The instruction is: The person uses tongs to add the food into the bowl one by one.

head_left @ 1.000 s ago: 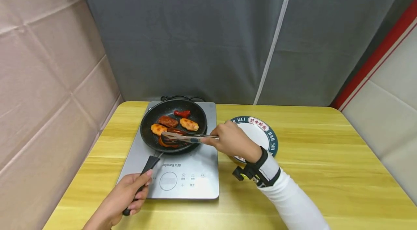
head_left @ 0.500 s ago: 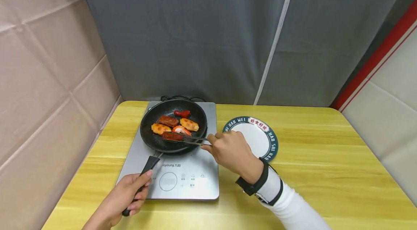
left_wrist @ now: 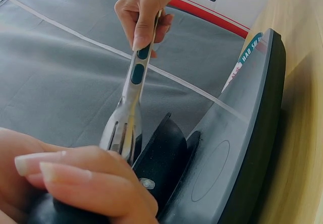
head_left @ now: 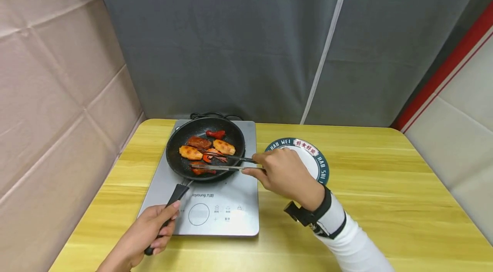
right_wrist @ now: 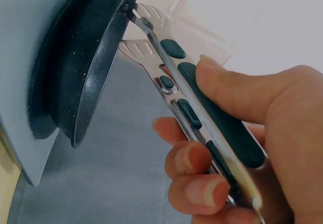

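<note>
My left hand (head_left: 150,231) grips the black handle (head_left: 178,193) of a frying pan (head_left: 231,133). From the right, my right hand (head_left: 286,173) holds metal tongs (head_left: 221,167), thumb on one arm and fingers under the other in the right wrist view. The tongs' arms are spread apart over the pan's near half. Their near tip overlaps a reddish-brown piece of food (head_left: 200,172); the far arm crosses a shrimp (head_left: 208,157), partly hiding it. Also in the pan are two golden chicken wings (head_left: 190,152), a brown meat slab (head_left: 198,142) and a small red drumstick (head_left: 215,134).
The pan sits on a silver induction cooker (head_left: 239,220) at the left of the wooden table (head_left: 366,186). A white plate with a dark green rim (head_left: 323,169) lies to its right, partly behind my right hand. A grey curtain (head_left: 231,49) stands behind.
The tongs' arms have spread apart, and the near reddish-brown piece looks turned and lies lower between them. My right hand has shifted slightly right. My left hand keeps its grip.
</note>
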